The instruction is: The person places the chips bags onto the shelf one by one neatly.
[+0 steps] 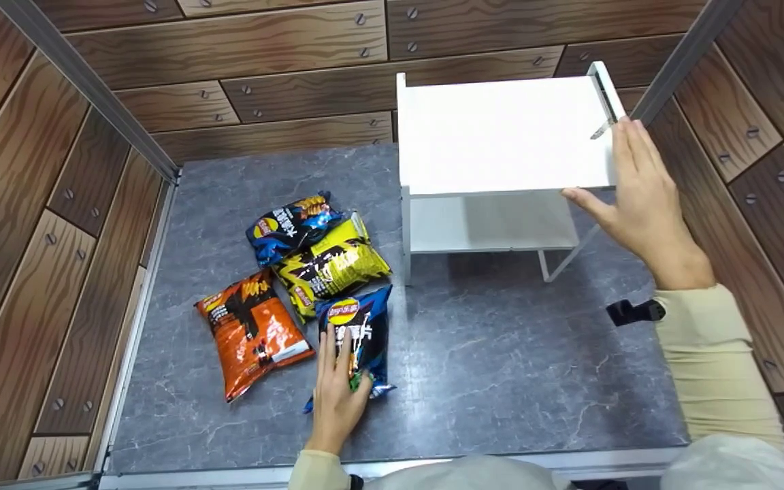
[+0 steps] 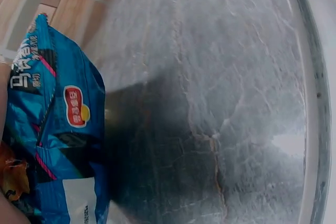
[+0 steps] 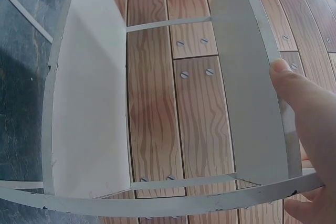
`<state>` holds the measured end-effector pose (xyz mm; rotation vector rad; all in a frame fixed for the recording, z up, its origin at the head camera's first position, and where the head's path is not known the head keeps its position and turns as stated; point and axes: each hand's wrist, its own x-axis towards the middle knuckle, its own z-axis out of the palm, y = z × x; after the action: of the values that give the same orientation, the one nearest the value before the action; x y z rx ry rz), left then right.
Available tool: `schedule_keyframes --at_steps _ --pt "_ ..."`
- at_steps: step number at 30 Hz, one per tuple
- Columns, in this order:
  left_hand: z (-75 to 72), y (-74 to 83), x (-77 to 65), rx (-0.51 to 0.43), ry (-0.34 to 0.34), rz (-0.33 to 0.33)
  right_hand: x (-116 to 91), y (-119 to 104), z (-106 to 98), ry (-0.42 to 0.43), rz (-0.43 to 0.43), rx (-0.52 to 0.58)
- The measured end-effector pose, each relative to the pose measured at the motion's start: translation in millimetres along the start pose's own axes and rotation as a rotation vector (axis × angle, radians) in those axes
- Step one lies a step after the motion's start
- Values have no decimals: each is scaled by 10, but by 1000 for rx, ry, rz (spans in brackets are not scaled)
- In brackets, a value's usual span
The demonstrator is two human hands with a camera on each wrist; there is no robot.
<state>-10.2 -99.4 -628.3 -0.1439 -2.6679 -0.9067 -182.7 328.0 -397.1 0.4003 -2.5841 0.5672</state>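
Observation:
My left hand (image 1: 339,401) rests on a dark blue potato chip bag (image 1: 370,344), fingers stretched along its face and thumb apart from them near its right side. In the left wrist view the same blue bag (image 2: 79,145) fills the left edge, with parts of the hand just showing. At the right end of a white two-tier shelf (image 1: 504,136), my right hand (image 1: 650,197) grips the corner, fingers along the raised end and thumb at the top board's front edge. The right wrist view shows the thumb (image 3: 294,85) against the shelf's edge.
An orange chip bag (image 1: 256,337), a yellow one (image 1: 334,262) and another dark blue one (image 1: 293,228) lie left of the shelf on the grey marbled tabletop (image 1: 501,367). Wood-patterned walls (image 1: 283,41) with metal corner posts enclose the back and sides. A black strap (image 1: 633,313) sticks out at the right sleeve.

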Motion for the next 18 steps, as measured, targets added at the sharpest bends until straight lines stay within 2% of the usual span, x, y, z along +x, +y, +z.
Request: schedule_keyframes --at_steps 4,9,13,18 --pt "-72 53 15 -86 -5 -53 -7 2 4 3 3 2" --pt "-167 128 94 -170 -13 -82 -12 4 1 8 3 5" --pt "-248 181 173 -210 1 -80 -6 4 4 4 5 7" --pt "-346 209 306 -233 47 -33 -1 6 7 0 6 5"
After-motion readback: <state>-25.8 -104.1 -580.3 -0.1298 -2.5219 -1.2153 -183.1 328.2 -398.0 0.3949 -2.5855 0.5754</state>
